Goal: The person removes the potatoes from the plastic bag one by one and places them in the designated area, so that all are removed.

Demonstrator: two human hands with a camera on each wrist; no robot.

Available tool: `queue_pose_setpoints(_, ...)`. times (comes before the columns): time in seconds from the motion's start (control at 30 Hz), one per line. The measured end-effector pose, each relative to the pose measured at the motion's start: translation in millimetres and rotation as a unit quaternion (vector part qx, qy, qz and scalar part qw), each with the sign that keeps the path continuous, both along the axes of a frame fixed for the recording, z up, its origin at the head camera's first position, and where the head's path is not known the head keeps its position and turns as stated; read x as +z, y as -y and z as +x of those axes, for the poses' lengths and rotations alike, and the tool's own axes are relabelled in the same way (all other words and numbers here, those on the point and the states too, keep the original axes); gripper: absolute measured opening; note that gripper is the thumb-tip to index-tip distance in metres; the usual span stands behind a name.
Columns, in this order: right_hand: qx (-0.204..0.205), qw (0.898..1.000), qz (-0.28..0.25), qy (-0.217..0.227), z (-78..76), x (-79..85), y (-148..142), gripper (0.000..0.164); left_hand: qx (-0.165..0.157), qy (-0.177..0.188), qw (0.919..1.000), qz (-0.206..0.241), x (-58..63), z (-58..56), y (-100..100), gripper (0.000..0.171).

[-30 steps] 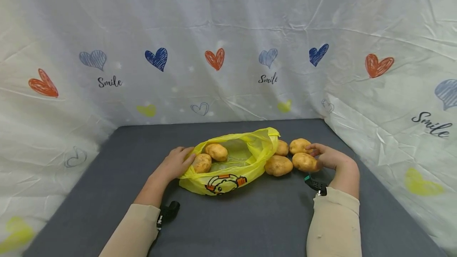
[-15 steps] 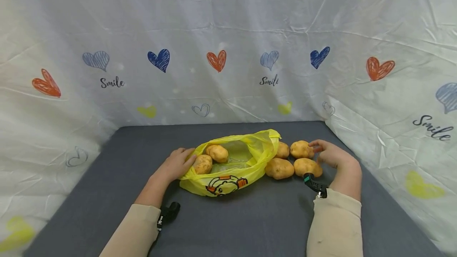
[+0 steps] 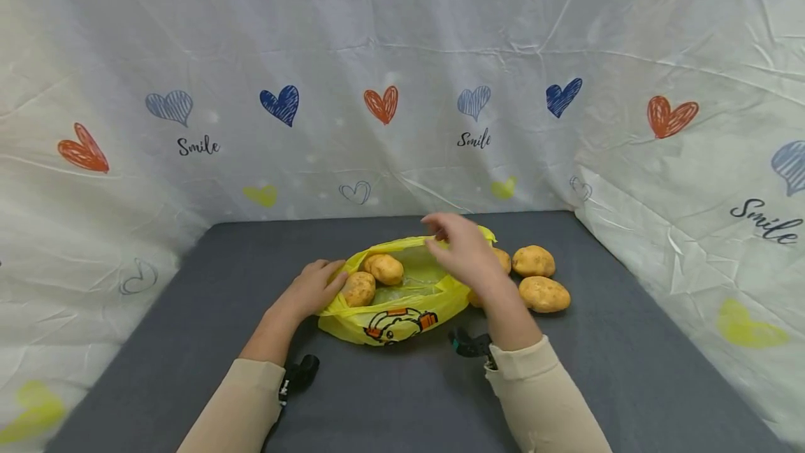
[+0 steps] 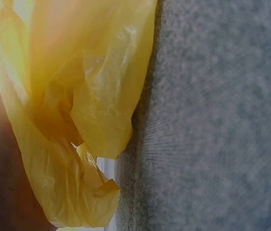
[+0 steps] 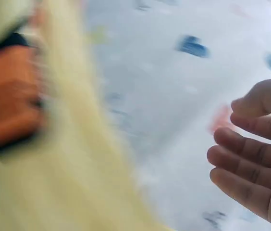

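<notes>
A yellow plastic bag (image 3: 402, 324) with a printed cartoon lies with its mouth spread open. Inside it at the left are two potatoes (image 3: 385, 269). My left hand (image 3: 311, 289) grips the bag's left rim; in the left wrist view thin yellow plastic (image 4: 111, 91) covers its fingers. My right hand (image 3: 462, 247) hangs over the bag's right side, hiding part of the rim. The right wrist view shows that hand's fingers (image 5: 246, 159) loosely bent, thumb near the index fingertip, nothing between them. Several more potatoes (image 3: 544, 294) lie just right of the bag, some partly behind my right arm.
The dark grey table (image 3: 390, 404) ends at a white curtain (image 3: 402, 159) printed with hearts, which hangs behind it and along both sides. Each wrist carries a small black camera (image 3: 468, 343).
My right hand has left the potatoes on the right and moved left and up over the bag, carrying nothing. My left hand stays at the bag's rim.
</notes>
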State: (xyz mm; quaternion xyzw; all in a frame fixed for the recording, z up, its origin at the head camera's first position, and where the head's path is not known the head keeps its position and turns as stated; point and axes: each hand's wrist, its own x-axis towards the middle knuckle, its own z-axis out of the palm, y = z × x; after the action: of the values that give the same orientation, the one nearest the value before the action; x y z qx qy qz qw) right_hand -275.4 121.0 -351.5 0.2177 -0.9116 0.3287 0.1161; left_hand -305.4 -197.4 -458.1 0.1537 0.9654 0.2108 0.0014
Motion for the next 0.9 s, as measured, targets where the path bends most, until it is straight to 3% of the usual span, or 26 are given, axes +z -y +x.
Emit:
queue_pose_setpoints(0.17,0.049,0.989,0.11,0.081,-19.1,-46.6,44.6,0.058,0.003,-0.003,1.0,0.001,-3.3,-1.7,1.2,0.055)
queue_pose_setpoints(0.33,0.046,0.979,0.147,0.135,-28.6,-78.8,56.8,0.072,0.0,0.0,1.0,-0.002,-3.9,-0.5,0.4,0.055)
queue_pose_setpoints(0.43,0.041,0.981,0.131,0.134,-31.6,-87.1,59.8,0.066,-0.002,-0.002,1.0,0.0,-3.1,-0.7,0.2,0.055)
queue_pose_setpoints(0.6,0.019,0.993,0.06,0.101,-34.8,-94.7,61.5,0.049,-0.006,-0.007,1.0,0.003,-3.0,-2.6,-2.3,0.055)
queue_pose_setpoints(0.8,0.019,0.993,0.007,0.113,-36.4,-98.7,64.6,0.047,0.004,-0.004,1.0,0.002,-4.4,-2.5,-1.3,0.055)
queue_pose_setpoints(0.9,0.03,0.993,-0.005,0.11,-34.2,-92.5,63.7,0.042,0.008,-0.004,1.0,0.003,-4.8,-2.2,1.0,0.055)
